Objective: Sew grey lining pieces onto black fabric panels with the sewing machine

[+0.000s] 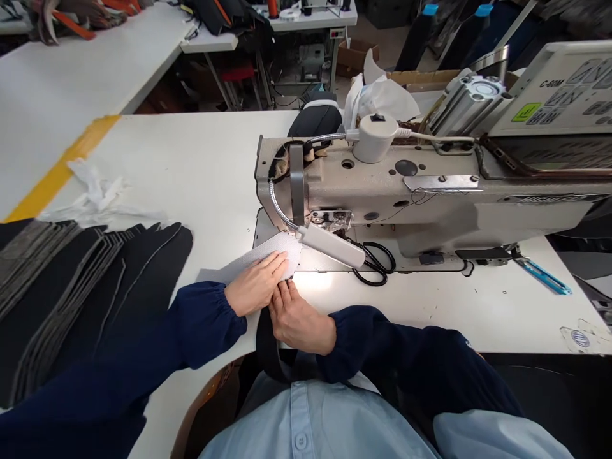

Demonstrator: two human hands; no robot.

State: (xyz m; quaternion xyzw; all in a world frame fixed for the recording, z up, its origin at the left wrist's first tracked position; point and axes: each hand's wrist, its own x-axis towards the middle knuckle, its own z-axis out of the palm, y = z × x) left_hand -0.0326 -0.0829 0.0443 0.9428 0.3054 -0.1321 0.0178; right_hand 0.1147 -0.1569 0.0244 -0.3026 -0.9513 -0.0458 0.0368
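A pale grey-white mesh fabric piece lies on the sewing machine bed under the needle area. My left hand rests on it, fingers stretched flat and pressing the fabric down; its thumb is hidden. Close against it, my right hand is closed at the fabric's near corner, fingers pinched on a black strap that hangs over the table's front edge. The sewing machine stands just beyond my hands, its needle hidden behind the white lamp.
Black-handled scissors lie right of the lamp. Stacked dark fabric panels and white scraps cover the left side. A blue cutter sits at the right, below the control panel. Yellow tape marks the table joint.
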